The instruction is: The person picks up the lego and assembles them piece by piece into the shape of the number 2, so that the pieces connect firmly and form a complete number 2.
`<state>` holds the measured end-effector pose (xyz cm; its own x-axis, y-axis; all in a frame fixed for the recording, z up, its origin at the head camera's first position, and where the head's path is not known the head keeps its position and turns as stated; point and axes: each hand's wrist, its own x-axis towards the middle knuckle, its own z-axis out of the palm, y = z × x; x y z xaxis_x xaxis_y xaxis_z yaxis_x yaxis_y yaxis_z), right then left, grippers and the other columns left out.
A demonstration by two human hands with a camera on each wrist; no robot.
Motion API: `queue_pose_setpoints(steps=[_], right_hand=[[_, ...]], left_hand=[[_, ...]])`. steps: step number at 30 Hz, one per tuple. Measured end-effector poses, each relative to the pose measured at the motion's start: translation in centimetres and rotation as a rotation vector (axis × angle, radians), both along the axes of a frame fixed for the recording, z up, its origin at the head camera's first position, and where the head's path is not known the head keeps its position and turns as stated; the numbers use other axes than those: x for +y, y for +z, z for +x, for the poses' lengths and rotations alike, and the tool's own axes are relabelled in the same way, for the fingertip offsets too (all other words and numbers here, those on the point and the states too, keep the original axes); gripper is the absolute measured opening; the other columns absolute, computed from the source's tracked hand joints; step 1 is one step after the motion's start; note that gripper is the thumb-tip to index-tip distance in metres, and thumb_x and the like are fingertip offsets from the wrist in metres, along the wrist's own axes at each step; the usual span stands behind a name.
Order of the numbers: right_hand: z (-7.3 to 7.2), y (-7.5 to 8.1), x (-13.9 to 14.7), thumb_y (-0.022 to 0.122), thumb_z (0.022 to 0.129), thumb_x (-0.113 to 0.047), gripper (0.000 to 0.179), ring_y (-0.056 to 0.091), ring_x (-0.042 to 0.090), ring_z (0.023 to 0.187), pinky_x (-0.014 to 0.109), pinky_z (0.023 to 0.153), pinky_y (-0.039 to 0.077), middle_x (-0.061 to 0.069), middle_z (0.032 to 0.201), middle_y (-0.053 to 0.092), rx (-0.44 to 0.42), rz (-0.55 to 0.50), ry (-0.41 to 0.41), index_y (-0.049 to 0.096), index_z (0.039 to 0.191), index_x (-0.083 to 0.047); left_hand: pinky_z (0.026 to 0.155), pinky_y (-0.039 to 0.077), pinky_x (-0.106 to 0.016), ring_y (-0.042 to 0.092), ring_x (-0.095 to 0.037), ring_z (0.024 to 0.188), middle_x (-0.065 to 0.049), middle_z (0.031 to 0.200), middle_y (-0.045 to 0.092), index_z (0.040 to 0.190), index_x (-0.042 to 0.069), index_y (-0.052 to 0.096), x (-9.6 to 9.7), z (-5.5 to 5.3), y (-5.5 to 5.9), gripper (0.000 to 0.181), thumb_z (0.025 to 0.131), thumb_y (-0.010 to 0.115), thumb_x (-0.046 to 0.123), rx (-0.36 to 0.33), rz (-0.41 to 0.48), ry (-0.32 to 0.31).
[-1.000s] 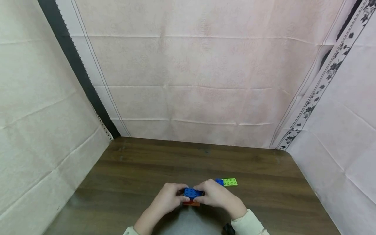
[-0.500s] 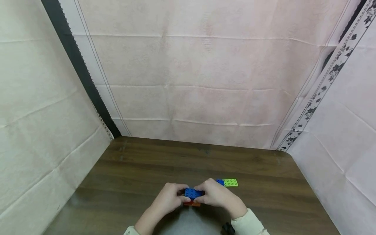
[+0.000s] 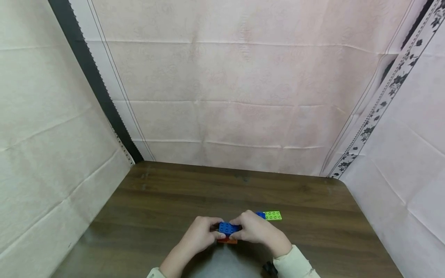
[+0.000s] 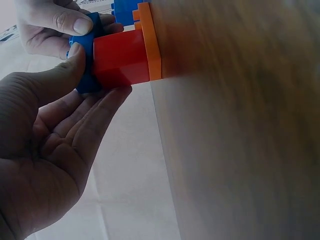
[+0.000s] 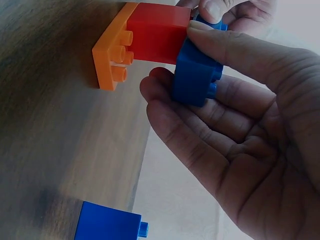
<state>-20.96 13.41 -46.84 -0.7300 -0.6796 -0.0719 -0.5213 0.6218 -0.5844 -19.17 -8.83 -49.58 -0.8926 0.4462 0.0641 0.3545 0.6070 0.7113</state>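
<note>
Both hands grip a blue brick point(image 3: 227, 228) at the near middle of the table. Beneath it is a red block point(image 4: 122, 57), which stands on an orange studded plate point(image 5: 106, 62) on the tabletop. My left hand point(image 3: 199, 235) pinches the blue brick's left end between thumb and fingers, with fingertips also along the red block in the left wrist view. My right hand point(image 3: 259, 231) has its thumb on the brick's upper side and its fingers around the right end, which overhangs the red block in the right wrist view.
Beyond the right hand lies a lime green studded plate point(image 3: 272, 215) with a blue brick point(image 3: 260, 215) at its left end, partly hidden by that hand. The brown wooden table point(image 3: 174, 189) is enclosed by pale cloth point(image 3: 226, 92) at the back and sides.
</note>
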Motion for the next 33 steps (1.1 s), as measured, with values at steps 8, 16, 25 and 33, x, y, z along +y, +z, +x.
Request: queue_pose_setpoints(steps=[8, 16, 25, 33], right_hand=[[-0.03, 0.33, -0.20, 0.076, 0.091, -0.028, 0.016, 0.047, 0.001, 0.057, 0.018, 0.054, 0.041, -0.016, 0.072, 0.060, 0.029, 0.024, 0.012, 0.077, 0.105, -0.020], [0.01, 0.70, -0.41, 0.076, 0.091, -0.028, 0.011, 0.045, 0.001, 0.056, 0.018, 0.053, 0.038, -0.014, 0.068, 0.056, 0.050, 0.049, 0.018, 0.075, 0.098, -0.020], [0.14, 0.97, -0.65, 0.077, 0.091, -0.027, 0.012, 0.047, 0.002, 0.057, 0.018, 0.054, 0.040, -0.014, 0.069, 0.058, 0.041, 0.068, 0.005, 0.076, 0.100, -0.018], [0.12, 0.96, -0.78, 0.077, 0.091, -0.027, 0.009, 0.045, 0.002, 0.055, 0.018, 0.052, 0.038, -0.013, 0.066, 0.055, 0.047, 0.085, 0.003, 0.075, 0.094, -0.019]], left_hand=[[0.068, 0.050, -0.028, 0.059, -0.004, 0.073, 0.014, 0.088, 0.070, 0.100, 0.024, 0.074, -0.06, -0.03, 0.06, 0.013, 0.089, 0.078, 0.028, -0.014, 0.002, 0.008], [0.071, 0.051, -0.029, 0.060, -0.004, 0.078, 0.013, 0.091, 0.071, 0.099, 0.024, 0.073, -0.01, -0.02, 0.11, 0.011, 0.089, 0.078, 0.027, -0.022, 0.006, 0.008], [0.072, 0.052, -0.031, 0.061, -0.004, 0.080, 0.014, 0.091, 0.070, 0.099, 0.024, 0.074, -0.04, 0.14, 0.23, 0.012, 0.088, 0.079, 0.027, -0.031, -0.003, 0.014], [0.075, 0.055, -0.035, 0.066, -0.010, 0.089, 0.010, 0.097, 0.073, 0.104, 0.023, 0.075, -0.09, 0.17, 0.32, 0.017, 0.087, 0.079, 0.027, -0.047, 0.006, 0.023]])
